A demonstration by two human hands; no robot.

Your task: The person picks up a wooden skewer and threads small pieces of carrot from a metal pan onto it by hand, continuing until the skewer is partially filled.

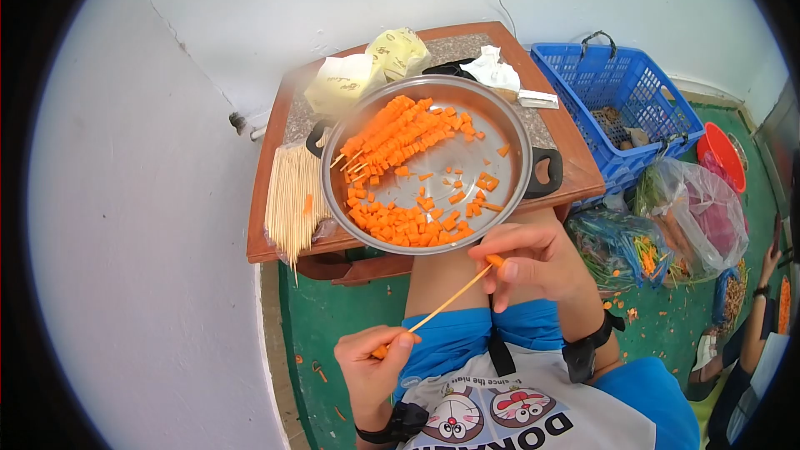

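Bamboo skewer (446,304), thin, straight; right hand (533,260) pinches orange carrot cube (495,261).

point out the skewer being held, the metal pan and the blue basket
skewer (446,304), head view, on the bare middle of the stick between the two hands
metal pan (500,129), head view, on the bare inner wall at the right
blue basket (642,75), head view, on its mesh side wall
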